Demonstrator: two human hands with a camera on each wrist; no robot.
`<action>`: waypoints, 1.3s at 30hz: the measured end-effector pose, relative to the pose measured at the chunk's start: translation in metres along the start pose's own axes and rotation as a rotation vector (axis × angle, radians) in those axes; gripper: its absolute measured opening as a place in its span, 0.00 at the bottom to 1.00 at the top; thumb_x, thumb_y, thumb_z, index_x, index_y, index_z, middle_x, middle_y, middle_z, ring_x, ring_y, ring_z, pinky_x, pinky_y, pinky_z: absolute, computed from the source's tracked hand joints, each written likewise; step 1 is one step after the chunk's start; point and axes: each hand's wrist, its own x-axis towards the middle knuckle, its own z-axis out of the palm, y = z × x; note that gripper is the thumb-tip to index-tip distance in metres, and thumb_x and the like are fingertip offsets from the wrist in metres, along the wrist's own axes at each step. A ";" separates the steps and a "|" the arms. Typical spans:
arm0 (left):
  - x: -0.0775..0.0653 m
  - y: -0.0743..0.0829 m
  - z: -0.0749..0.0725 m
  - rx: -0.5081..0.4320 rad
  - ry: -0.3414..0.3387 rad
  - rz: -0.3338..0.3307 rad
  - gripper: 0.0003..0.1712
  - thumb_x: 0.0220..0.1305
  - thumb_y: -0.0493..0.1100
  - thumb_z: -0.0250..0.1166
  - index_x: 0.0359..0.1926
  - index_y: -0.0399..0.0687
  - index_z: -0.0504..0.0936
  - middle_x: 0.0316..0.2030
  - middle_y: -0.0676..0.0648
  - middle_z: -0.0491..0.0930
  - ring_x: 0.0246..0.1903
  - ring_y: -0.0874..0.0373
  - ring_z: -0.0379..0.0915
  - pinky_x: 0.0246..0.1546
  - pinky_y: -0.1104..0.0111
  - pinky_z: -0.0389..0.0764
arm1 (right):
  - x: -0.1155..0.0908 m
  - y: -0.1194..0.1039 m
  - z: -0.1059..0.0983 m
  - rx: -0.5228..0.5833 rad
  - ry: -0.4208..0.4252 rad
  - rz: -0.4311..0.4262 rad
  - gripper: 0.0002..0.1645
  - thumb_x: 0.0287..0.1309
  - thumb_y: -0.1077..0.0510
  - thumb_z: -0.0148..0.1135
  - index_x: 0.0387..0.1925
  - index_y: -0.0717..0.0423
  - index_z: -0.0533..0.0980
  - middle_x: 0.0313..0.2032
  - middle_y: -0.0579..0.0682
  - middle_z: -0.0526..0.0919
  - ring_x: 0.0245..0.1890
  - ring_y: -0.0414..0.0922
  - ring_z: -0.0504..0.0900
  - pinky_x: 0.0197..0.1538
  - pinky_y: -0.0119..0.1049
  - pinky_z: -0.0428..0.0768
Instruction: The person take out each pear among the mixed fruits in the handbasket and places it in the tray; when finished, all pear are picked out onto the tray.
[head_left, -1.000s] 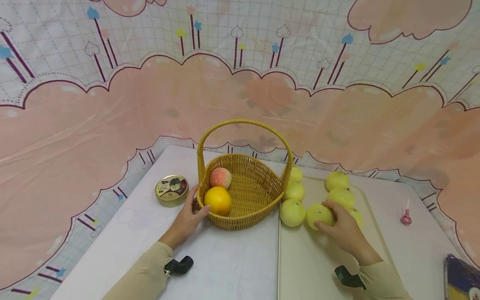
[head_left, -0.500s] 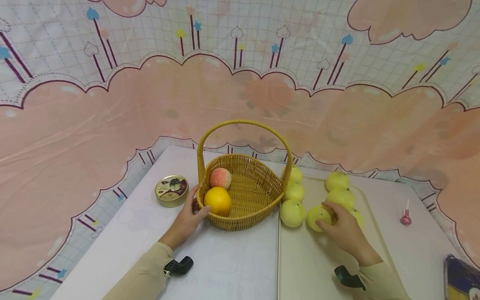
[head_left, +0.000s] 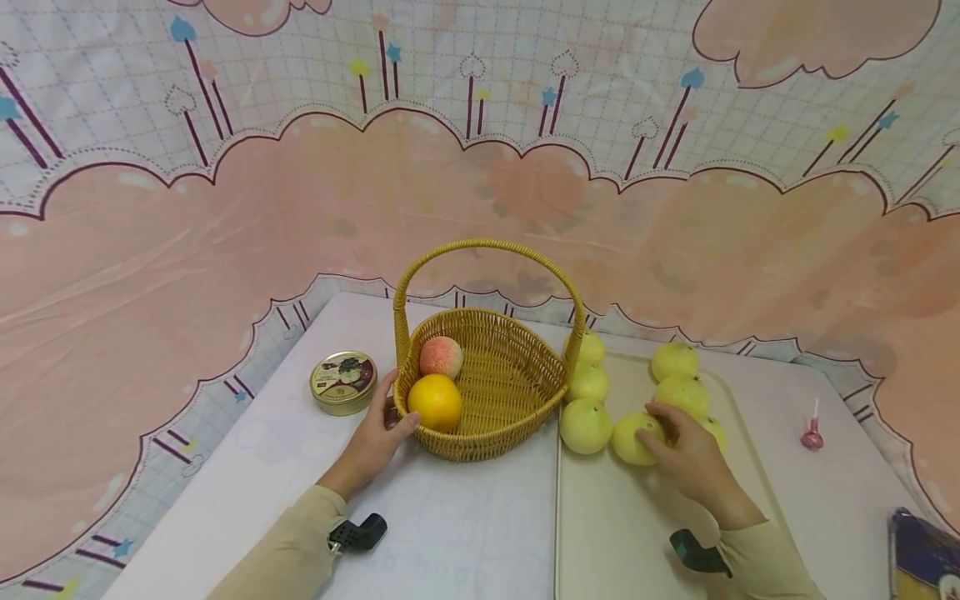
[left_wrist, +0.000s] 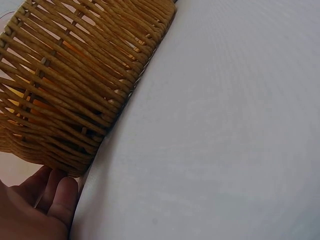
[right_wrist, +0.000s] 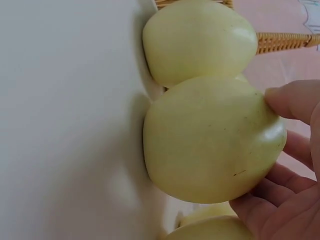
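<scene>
A wicker basket [head_left: 517,367] with a tall arched handle holds a peach [head_left: 441,357] and an orange [head_left: 435,402] at its left end. My left hand [head_left: 378,437] grips that end, thumb at the rim and fingers on the outer side; in the left wrist view the fingertips [left_wrist: 64,197] reach the base of the weave. Over the beige tray [head_left: 622,533], my right hand [head_left: 690,450] holds a round yellow-green fruit [right_wrist: 210,140] between thumb and fingers. Its underside is close over the tray, and it overlaps a neighbouring fruit [right_wrist: 200,42] in the right wrist view.
More yellow-green fruits [head_left: 586,426] line the tray's left edge, and others [head_left: 681,393] stand behind my right hand. A round tin [head_left: 343,380] sits left of the basket. Right of the tray lie a lollipop [head_left: 812,435] and a dark blue packet [head_left: 926,550]. A patterned cloth [head_left: 480,200] hangs behind.
The fruit in my right hand has turned slightly, and the thumb has shifted further over its top. My left hand and the basket have stayed put.
</scene>
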 end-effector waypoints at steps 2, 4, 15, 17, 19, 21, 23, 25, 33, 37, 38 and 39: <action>0.001 -0.001 0.000 -0.001 0.000 0.000 0.46 0.73 0.47 0.60 0.80 0.54 0.42 0.68 0.30 0.61 0.64 0.39 0.62 0.64 0.46 0.63 | 0.000 0.001 0.001 0.016 0.001 -0.001 0.31 0.70 0.54 0.60 0.63 0.72 0.68 0.62 0.68 0.74 0.64 0.63 0.71 0.63 0.54 0.69; 0.001 -0.002 0.000 0.002 0.000 -0.002 0.45 0.73 0.47 0.60 0.80 0.55 0.42 0.68 0.30 0.61 0.64 0.38 0.62 0.65 0.45 0.63 | 0.000 0.001 0.001 0.027 0.006 -0.006 0.30 0.70 0.54 0.60 0.63 0.72 0.68 0.62 0.69 0.74 0.63 0.64 0.71 0.63 0.54 0.70; 0.003 -0.004 0.002 0.015 0.003 -0.007 0.45 0.73 0.48 0.59 0.80 0.56 0.42 0.69 0.30 0.61 0.64 0.38 0.62 0.65 0.45 0.63 | -0.001 0.000 0.003 0.009 -0.002 -0.019 0.34 0.63 0.57 0.67 0.63 0.73 0.67 0.62 0.72 0.71 0.64 0.67 0.68 0.64 0.59 0.66; 0.003 -0.004 0.001 0.014 0.003 -0.007 0.45 0.73 0.48 0.59 0.80 0.56 0.42 0.69 0.30 0.61 0.64 0.38 0.62 0.65 0.45 0.63 | -0.001 0.000 0.005 0.001 -0.004 -0.016 0.35 0.64 0.57 0.67 0.64 0.73 0.67 0.63 0.72 0.70 0.64 0.68 0.67 0.64 0.60 0.66; 0.004 -0.004 0.002 0.012 0.001 -0.007 0.45 0.73 0.48 0.59 0.80 0.56 0.41 0.69 0.30 0.60 0.64 0.38 0.62 0.65 0.45 0.63 | -0.001 0.001 0.005 -0.004 -0.003 -0.010 0.35 0.64 0.57 0.67 0.64 0.73 0.66 0.64 0.73 0.69 0.65 0.68 0.67 0.64 0.60 0.65; 0.003 -0.003 0.001 0.009 0.002 -0.002 0.45 0.73 0.48 0.59 0.80 0.55 0.42 0.69 0.29 0.60 0.64 0.38 0.62 0.65 0.45 0.63 | -0.001 0.002 0.007 -0.004 -0.002 -0.003 0.34 0.65 0.57 0.66 0.65 0.73 0.66 0.65 0.73 0.68 0.66 0.68 0.65 0.65 0.60 0.64; 0.003 -0.003 0.002 0.000 0.001 0.001 0.45 0.73 0.48 0.59 0.80 0.55 0.42 0.69 0.29 0.60 0.64 0.38 0.62 0.65 0.45 0.63 | -0.001 0.002 0.008 -0.005 0.000 0.003 0.34 0.65 0.56 0.66 0.65 0.72 0.66 0.65 0.73 0.67 0.66 0.68 0.64 0.65 0.61 0.63; 0.003 -0.004 0.001 -0.001 0.001 0.000 0.45 0.73 0.47 0.59 0.80 0.55 0.42 0.69 0.29 0.60 0.64 0.38 0.62 0.65 0.45 0.62 | -0.002 0.002 0.009 -0.005 0.004 0.006 0.34 0.65 0.57 0.66 0.64 0.72 0.66 0.65 0.73 0.67 0.66 0.67 0.64 0.65 0.61 0.63; 0.004 -0.007 0.001 0.009 0.009 0.001 0.45 0.73 0.47 0.59 0.80 0.56 0.42 0.69 0.29 0.60 0.63 0.38 0.63 0.64 0.45 0.63 | -0.001 -0.001 0.012 -0.033 0.031 -0.007 0.33 0.67 0.56 0.64 0.64 0.74 0.66 0.63 0.73 0.69 0.65 0.68 0.66 0.64 0.61 0.65; 0.005 -0.008 0.002 0.010 0.011 0.000 0.45 0.73 0.46 0.60 0.80 0.56 0.42 0.69 0.29 0.60 0.63 0.38 0.63 0.64 0.46 0.64 | 0.000 0.001 0.013 -0.036 0.047 -0.009 0.33 0.67 0.56 0.63 0.64 0.74 0.66 0.62 0.73 0.69 0.64 0.69 0.66 0.64 0.62 0.65; 0.005 -0.008 0.002 0.008 0.009 0.000 0.45 0.73 0.46 0.60 0.80 0.56 0.42 0.69 0.29 0.61 0.63 0.39 0.63 0.64 0.46 0.64 | 0.000 0.001 0.013 -0.037 0.050 -0.004 0.33 0.67 0.56 0.63 0.64 0.74 0.66 0.62 0.73 0.69 0.64 0.68 0.66 0.64 0.61 0.64; 0.005 -0.008 0.002 0.009 0.007 0.001 0.45 0.73 0.46 0.60 0.80 0.56 0.42 0.69 0.29 0.61 0.63 0.39 0.63 0.64 0.46 0.64 | -0.001 0.002 0.013 -0.035 0.053 0.000 0.33 0.67 0.56 0.64 0.64 0.74 0.66 0.62 0.73 0.70 0.64 0.68 0.66 0.64 0.61 0.64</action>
